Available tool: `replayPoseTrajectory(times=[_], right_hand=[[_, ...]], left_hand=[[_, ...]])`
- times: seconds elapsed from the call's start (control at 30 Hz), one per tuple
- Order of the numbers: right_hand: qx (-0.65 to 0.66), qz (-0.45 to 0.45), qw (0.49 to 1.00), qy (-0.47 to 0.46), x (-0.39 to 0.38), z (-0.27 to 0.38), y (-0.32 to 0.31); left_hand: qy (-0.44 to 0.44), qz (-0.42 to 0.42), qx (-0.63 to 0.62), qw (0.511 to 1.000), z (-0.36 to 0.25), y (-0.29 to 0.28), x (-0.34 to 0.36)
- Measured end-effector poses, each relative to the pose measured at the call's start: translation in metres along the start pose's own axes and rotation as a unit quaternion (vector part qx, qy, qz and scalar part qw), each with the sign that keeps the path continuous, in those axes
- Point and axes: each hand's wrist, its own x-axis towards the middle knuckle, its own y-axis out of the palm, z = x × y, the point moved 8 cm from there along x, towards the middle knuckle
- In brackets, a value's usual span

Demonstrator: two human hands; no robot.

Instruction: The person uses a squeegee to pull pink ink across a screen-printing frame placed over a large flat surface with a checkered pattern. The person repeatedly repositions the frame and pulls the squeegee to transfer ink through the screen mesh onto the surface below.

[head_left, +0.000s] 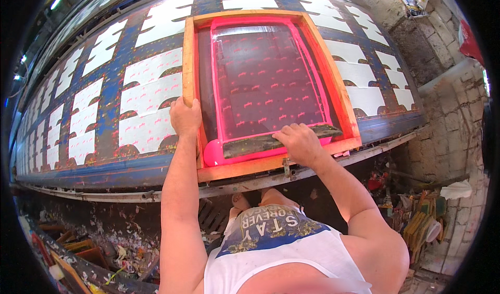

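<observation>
A wooden screen-printing frame (189,49) lies flat on the long printing table in front of me. Its dark mesh (263,75) carries a small repeated pattern, bordered by bright pink ink. My left hand (185,116) is closed round the frame's left rail, near the lower part. In my right hand (300,142) is a squeegee (245,147) with a dark, stained wooden handle, lying across the mesh at the near end. A pool of pink ink (212,153) sits at the near left corner, beside the squeegee's end. The squeegee's blade edge is hidden.
White cut sheets (153,85) lie in rows on the blue, ink-spotted table (111,91); those left of the frame bear pink prints. A metal rail (229,189) runs along the near edge. Scraps and boards (99,252) litter the lower left; more clutter (422,218) stands at the right.
</observation>
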Motion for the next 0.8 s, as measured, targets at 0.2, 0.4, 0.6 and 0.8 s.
replayPoseTrajectory(times=[0.2, 0.4, 0.6, 0.8], right_hand=[[0.046, 0.136, 0.989, -0.021, 0.01, -0.013, 0.001], [0.169, 0.357, 0.918, -0.026, 0.096, -0.095, 0.019], [0.116, 0.262, 0.956, -0.064, 0.236, -0.191, 0.023], [0.006, 0.148, 0.989, 0.02, 0.362, -0.288, 0.027]], left_hand=[[-0.011, 0.005, -0.012, 1.0, -0.003, -0.005, -0.002], [-0.021, -0.002, -0.005, 1.0, -0.003, -0.005, -0.001], [-0.023, -0.018, -0.02, 0.999, -0.002, -0.004, -0.004], [-0.027, -0.036, -0.001, 0.999, -0.005, -0.006, -0.004]])
